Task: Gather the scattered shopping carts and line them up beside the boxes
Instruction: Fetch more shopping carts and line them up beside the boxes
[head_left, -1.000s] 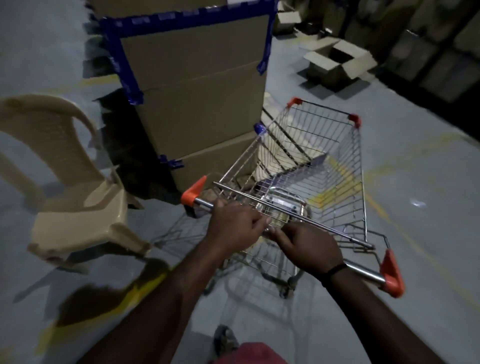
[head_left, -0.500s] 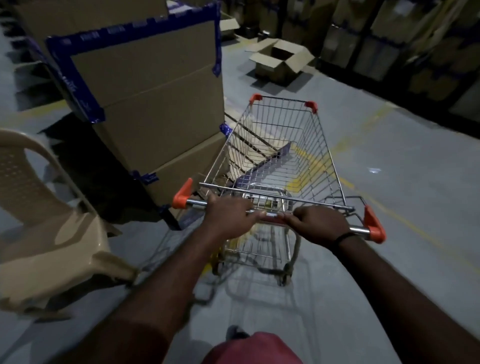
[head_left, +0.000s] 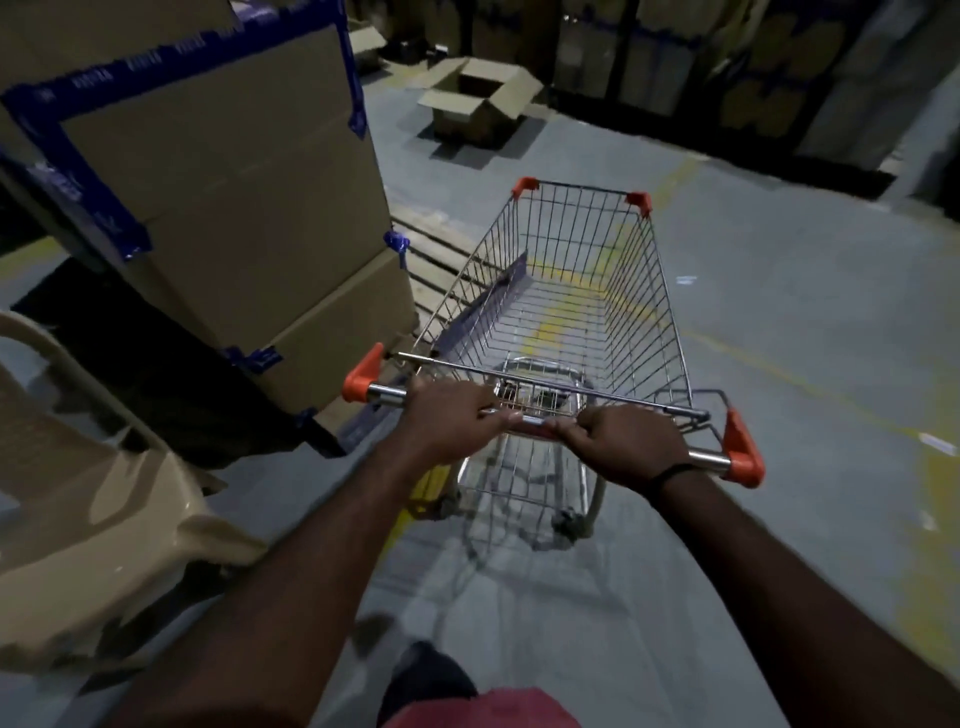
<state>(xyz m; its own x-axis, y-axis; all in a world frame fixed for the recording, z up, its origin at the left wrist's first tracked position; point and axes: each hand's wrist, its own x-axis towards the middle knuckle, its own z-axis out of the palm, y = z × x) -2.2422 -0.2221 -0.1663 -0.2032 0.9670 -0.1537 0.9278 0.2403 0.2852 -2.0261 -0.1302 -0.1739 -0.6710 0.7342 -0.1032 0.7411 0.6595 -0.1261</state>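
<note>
Left hand (head_left: 451, 417) and right hand (head_left: 625, 448) both curl tightly round the chrome handle bar (head_left: 387, 393) of a silver wire shopping cart with orange plastic corner caps (head_left: 652, 312). The two hands sit close together near the middle of the bar, knuckles up, thumbs almost meeting. A thin black band (head_left: 673, 472) circles the right wrist.

In the head view the cart stands on the grey concrete floor (head_left: 789, 322), its basket pointing away from the person and its left side just beside a tall stack of brown cardboard boxes sealed with blue tape (head_left: 244, 208). The left orange handle cap lies right by the corner of the lowest box; whether it touches cannot be told. The stack rests on a slatted wooden pallet (head_left: 434, 254) that shows past the cart's left wall. A beige plastic chair (head_left: 104, 519) stands at the near left, close to the boxes. Farther ahead, an open brown cardboard carton (head_left: 480, 101) sits on the floor, well apart from the cart. Faded yellow paint lines (head_left: 935, 467) cross the floor.
</note>
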